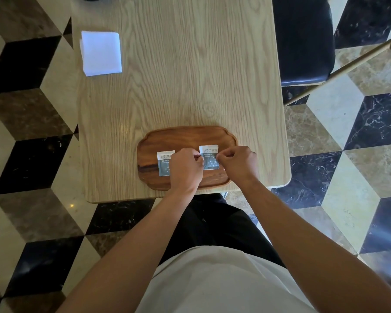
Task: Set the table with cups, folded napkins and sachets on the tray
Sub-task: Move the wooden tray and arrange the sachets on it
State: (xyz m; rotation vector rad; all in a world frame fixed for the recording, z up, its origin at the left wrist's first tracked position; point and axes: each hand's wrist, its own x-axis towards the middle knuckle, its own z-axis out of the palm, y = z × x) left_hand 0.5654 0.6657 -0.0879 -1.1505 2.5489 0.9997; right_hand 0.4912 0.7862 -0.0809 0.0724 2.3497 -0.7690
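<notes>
The floor (32, 123) is polished marble laid in a cube pattern of black, brown and cream diamonds. Over it stands the surface (178, 75), a pale rectangle of oak-grain wood with rounded corners. At two o'clock from it sits a chair (303, 41) with a glossy black padded seat and a light wooden frame. Toward the surface's six o'clock edge lies the tray (181, 138), a flat reddish-brown wooden board with a scalloped outline and a low rim. At ten o'clock on the surface, well apart from the tray, rests a square stack of white napkins (101, 53), soft-edged and smooth. Two flat paper sachets lie on the tray, white above and grey-blue below with pale speckles: the left sachet (164, 160) at nine o'clock, the right sachet (209, 155) near the centre. The left hand (185, 168) and right hand (239, 163) each have curled fingers pinching opposite side edges of the right sachet.
</notes>
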